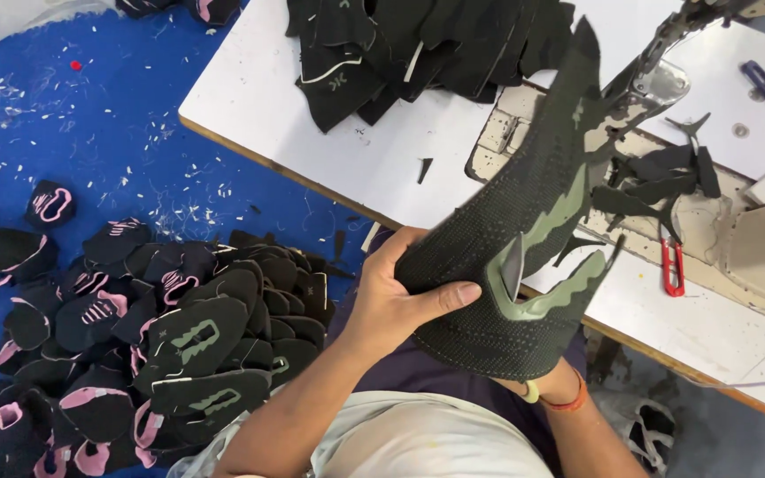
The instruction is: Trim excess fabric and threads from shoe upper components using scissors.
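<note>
The left hand (396,305) clamps its fingers (444,296) on a dark knit shoe upper (524,221), lifted off the table (258,97) edge. The right hand (551,385) is underneath, its grip hidden, probably supporting the upper.

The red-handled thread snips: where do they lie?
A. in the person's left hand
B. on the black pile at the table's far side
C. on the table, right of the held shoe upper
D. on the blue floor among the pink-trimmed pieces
C: the red-handled thread snips lie on the white table, just right of the dark knit shoe upper that the left hand grips.
</note>
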